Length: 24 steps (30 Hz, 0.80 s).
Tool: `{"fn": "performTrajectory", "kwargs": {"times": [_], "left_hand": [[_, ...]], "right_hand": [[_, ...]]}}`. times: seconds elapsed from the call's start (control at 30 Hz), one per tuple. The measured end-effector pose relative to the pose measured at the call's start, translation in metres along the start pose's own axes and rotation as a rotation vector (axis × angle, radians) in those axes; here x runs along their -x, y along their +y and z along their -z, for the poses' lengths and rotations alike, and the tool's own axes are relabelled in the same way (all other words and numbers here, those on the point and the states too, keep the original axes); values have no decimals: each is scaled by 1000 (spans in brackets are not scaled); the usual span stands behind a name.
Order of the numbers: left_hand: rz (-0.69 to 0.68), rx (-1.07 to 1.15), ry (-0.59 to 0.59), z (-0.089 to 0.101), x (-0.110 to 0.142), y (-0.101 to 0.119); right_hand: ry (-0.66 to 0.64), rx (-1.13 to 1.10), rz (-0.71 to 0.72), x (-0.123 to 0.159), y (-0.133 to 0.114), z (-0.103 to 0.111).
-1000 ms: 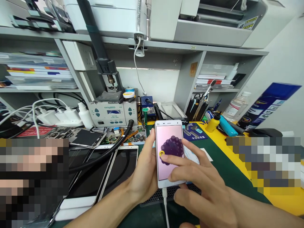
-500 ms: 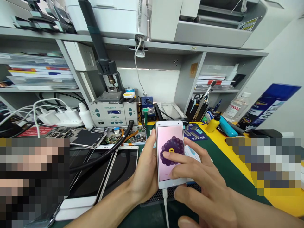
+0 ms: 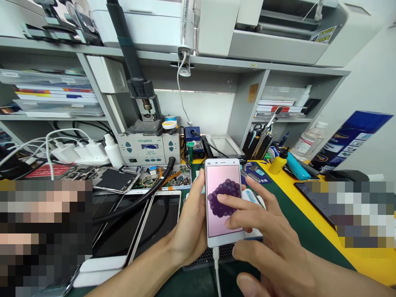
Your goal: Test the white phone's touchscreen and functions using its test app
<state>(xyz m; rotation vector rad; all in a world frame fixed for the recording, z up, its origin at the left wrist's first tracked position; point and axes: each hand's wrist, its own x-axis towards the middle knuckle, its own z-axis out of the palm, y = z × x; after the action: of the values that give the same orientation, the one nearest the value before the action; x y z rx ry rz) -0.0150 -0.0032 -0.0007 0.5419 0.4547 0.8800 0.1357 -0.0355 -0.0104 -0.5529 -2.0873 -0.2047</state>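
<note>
My left hand (image 3: 192, 227) is closed round the left edge of a white smartphone (image 3: 222, 175), which stands upright with its screen facing me. On the pink screen is a dark purple cluster of overlapping circles. A white charging cable (image 3: 217, 264) is plugged into the phone's bottom edge. My right hand (image 3: 272, 239) lies in front of the phone's right side, fingers apart and holding nothing. Its index fingertip is over the purple cluster, and whether it presses the glass I cannot tell. Behind the phone, a black perforated surface (image 3: 198, 260) partly shows.
Dark-screened devices (image 3: 161, 214) lie at left under a black hose (image 3: 133, 210). Behind them stand a grey soldering station (image 3: 145, 149) and a tray of small parts (image 3: 182, 177). A yellow bottle (image 3: 278, 163) and a clear bottle (image 3: 311, 140) stand at right. Blurred blocks hide both sides.
The yellow icon and small lower text have gone from the screen, leaving the purple circles. My right index fingertip has shifted slightly right and up over the screen. My left hand still holds the phone.
</note>
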Motion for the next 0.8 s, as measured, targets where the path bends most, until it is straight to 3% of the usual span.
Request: {"fn": "performTrajectory", "kwargs": {"times": [0.1, 0.27, 0.53, 0.8], "left_hand": [[-5, -5, -31, -3, 0, 1], [-10, -1, -37, -7, 1, 2], [-31, 5, -53, -6, 0, 2], [-8, 16, -91, -7, -1, 3]], "right_hand": [[-54, 15, 57, 1, 5, 2], [-37, 34, 193, -1, 15, -2], [-92, 62, 222, -4, 16, -4], [22, 32, -8, -1, 3, 2]]}}
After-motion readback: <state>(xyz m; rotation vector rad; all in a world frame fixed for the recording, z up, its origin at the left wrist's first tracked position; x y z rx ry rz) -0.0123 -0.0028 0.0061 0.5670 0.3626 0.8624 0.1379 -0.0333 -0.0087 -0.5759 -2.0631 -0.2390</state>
